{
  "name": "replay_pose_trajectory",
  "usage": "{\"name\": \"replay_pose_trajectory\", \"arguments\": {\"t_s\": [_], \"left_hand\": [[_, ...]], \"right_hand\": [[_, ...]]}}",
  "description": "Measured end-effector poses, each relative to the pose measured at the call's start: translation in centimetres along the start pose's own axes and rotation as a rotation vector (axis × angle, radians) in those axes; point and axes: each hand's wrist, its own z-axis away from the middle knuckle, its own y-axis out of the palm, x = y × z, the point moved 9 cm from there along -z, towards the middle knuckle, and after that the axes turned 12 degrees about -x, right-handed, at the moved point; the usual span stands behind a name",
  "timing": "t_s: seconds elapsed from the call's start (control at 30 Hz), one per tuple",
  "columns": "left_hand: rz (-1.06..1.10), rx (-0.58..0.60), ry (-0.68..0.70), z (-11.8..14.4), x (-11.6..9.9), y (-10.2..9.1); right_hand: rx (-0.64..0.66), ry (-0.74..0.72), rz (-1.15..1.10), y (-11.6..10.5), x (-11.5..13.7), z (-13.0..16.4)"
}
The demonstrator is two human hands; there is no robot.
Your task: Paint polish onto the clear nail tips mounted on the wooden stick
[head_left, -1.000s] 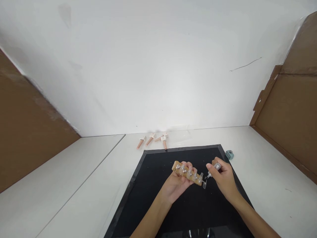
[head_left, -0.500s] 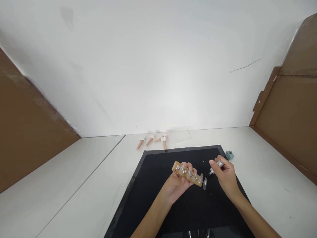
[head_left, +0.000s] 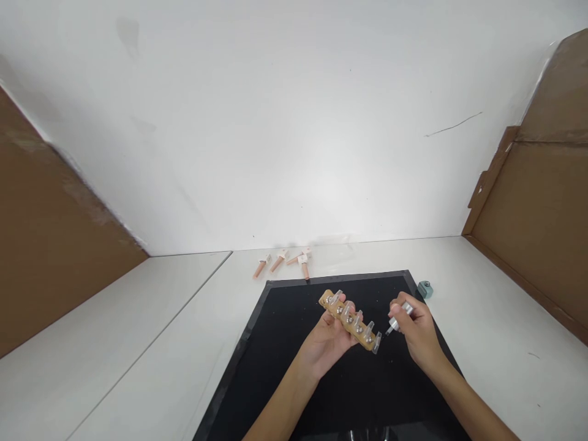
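My left hand (head_left: pixel 327 348) is closed around a wooden nail tip stand (head_left: pixel 353 326), raised over the black mat. Several clear nail tips (head_left: pixel 377 343) stick up along it, on small round metal pieces. In my right hand (head_left: pixel 416 324) is a nail polish brush (head_left: pixel 401 315), gripped by its silvery cap. Its dark tip points down and left, close to the tip at the stand's right end but apart from it. Just past my right hand stands a small grey-green bottle (head_left: pixel 425 289) with its neck uncovered.
Several nail polish bottles (head_left: pixel 303 263) with pinkish caps and white bodies lie on the white table beyond the black mat (head_left: pixel 294 306). A white wall (head_left: pixel 294 122) rises behind, with brown cardboard panels (head_left: pixel 542 245) at either side.
The stand has turned in my left hand, its nail tips now leaning more to the right. The brush has moved slightly right and down, a little away from the end tip.
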Motion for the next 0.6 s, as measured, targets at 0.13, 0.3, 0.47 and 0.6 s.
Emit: {"name": "replay_pose_trajectory", "arguments": {"t_s": [0.13,0.3,0.47,0.6], "left_hand": [[0.003,-0.024,-0.006,-0.1,0.1,-0.1],[-0.018,-0.051,-0.009,-0.2,0.0,-0.2],[-0.019,-0.066,-0.022,-0.3,0.1,-0.3],[-0.015,-0.088,-0.016,-0.3,0.1,-0.7]], "right_hand": [[0.093,-0.002,-0.031,0.8,0.3,0.4],[0.163,0.006,-0.07,1.4,0.4,0.7],[0.175,0.005,-0.113,1.4,0.3,0.9],[0.178,0.0,-0.153,1.3,0.3,0.8]]}}
